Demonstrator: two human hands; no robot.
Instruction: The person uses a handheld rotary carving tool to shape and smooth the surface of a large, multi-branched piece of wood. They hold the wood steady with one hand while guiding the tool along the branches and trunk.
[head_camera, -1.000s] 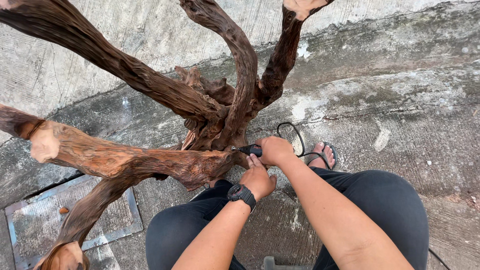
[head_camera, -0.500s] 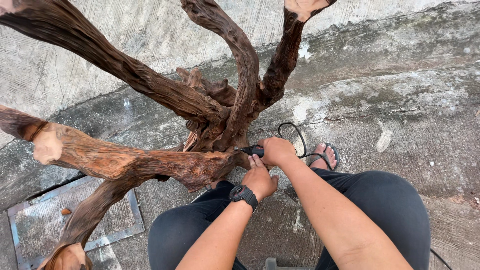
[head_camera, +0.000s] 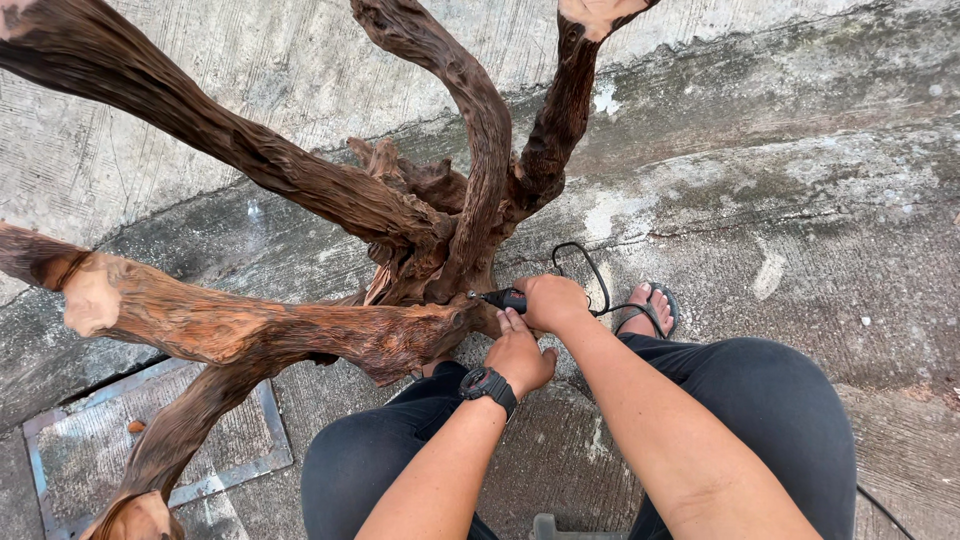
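Hardly anything had moved: the right hand (head_camera: 550, 300) still wrapped its grip around the small black tool (head_camera: 505, 298), tip against the big root (head_camera: 420, 250), left hand (head_camera: 520, 355) just below, steadying

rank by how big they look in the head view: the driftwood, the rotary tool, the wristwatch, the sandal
1. driftwood, by far the largest
2. sandal
3. wristwatch
4. rotary tool, mostly hidden in the right hand, so its rank against the wristwatch is unsure

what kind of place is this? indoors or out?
Probably outdoors, a yard or roadside work spot: bare weathered concrete ground, a metal-framed drain cover set into it, and a large gnarled reddish-brown tree root being worked with a small black corded rotary tool in the right hand.
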